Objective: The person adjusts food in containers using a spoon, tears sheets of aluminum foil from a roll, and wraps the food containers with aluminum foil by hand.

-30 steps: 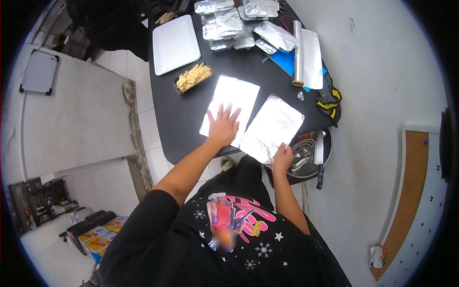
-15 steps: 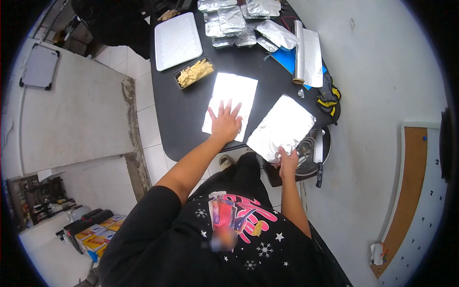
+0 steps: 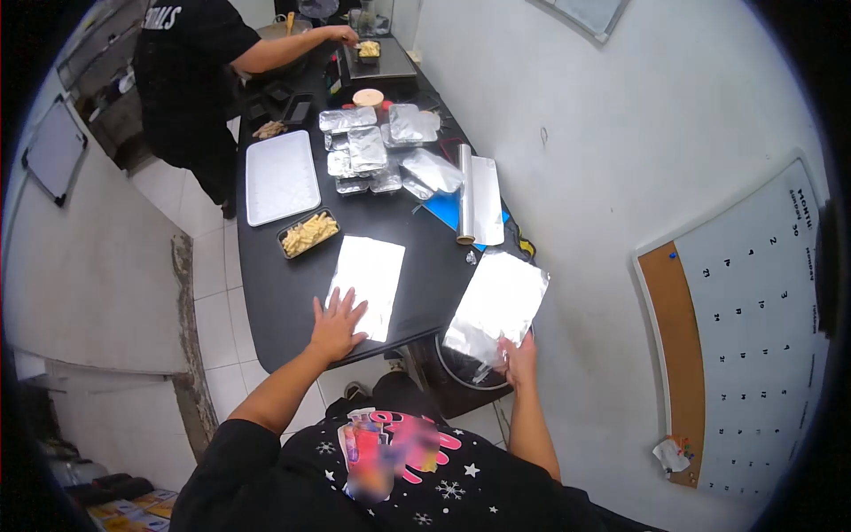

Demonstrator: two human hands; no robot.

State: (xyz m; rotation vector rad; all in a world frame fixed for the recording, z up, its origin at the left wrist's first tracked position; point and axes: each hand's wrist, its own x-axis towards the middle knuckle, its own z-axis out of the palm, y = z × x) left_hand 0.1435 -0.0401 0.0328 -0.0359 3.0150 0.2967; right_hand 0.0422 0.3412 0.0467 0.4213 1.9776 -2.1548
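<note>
My left hand (image 3: 338,328) lies flat with fingers spread on the near-left corner of a foil sheet (image 3: 370,282) on the black table. My right hand (image 3: 519,359) pinches the lower edge of a second foil sheet (image 3: 499,297), which hangs over the table's right corner, slightly crinkled near the fingers. Beyond the flat sheet sits a black tray of pale cut sticks (image 3: 308,234), uncovered. A foil roll (image 3: 465,193) rests farther back on the right, with a length of foil beside it.
Several foil-covered trays (image 3: 365,149) are stacked mid-table, beside a white tray (image 3: 282,182). At the far end, a co-worker's hand (image 3: 344,35) is near a small filled container (image 3: 369,51) on a scale (image 3: 390,64). A round pan (image 3: 474,368) is below the right sheet.
The view has tilted up, bringing the co-worker and the scale into sight. My left hand stays on its sheet; my right hand still holds the other sheet.
</note>
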